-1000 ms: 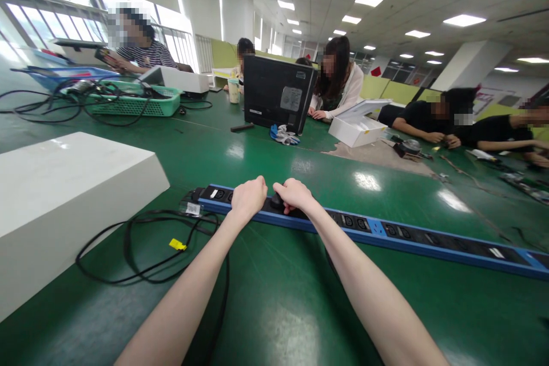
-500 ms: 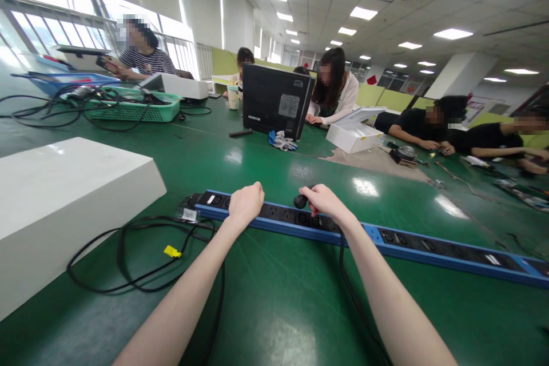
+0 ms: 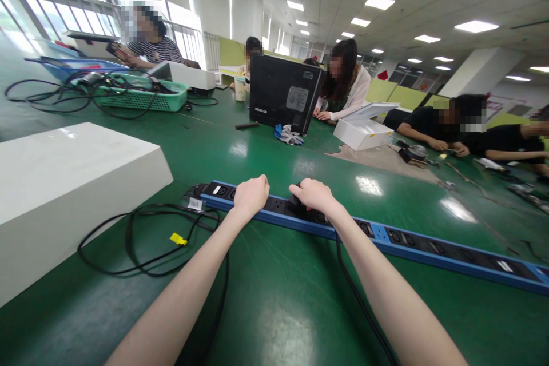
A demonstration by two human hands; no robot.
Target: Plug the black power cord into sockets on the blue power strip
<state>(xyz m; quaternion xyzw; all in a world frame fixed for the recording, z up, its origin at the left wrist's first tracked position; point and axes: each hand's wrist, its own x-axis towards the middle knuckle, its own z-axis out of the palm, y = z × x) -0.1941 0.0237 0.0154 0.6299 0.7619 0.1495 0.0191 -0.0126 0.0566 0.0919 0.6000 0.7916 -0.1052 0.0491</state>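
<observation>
A long blue and black power strip (image 3: 412, 243) lies across the green table (image 3: 274, 297) in front of me. My left hand (image 3: 251, 195) rests as a fist on the strip near its left end. My right hand (image 3: 315, 194) grips a black plug (image 3: 295, 202) and presses it down onto a socket of the strip. The plug's black cable (image 3: 355, 297) runs back toward me under my right forearm. Whether the left fist holds anything is hidden.
A big white box (image 3: 64, 183) sits at left, with a coiled black cable (image 3: 141, 240) bearing a yellow tag beside it. Farther off stand a black monitor (image 3: 283, 91), a green basket (image 3: 137, 97), a white open box (image 3: 362, 126). Several people sit around the table's far side.
Half a second ago my right hand held the plug lifted off the strip; now it is down on a socket again, slightly to the right of where it was a second ago.
</observation>
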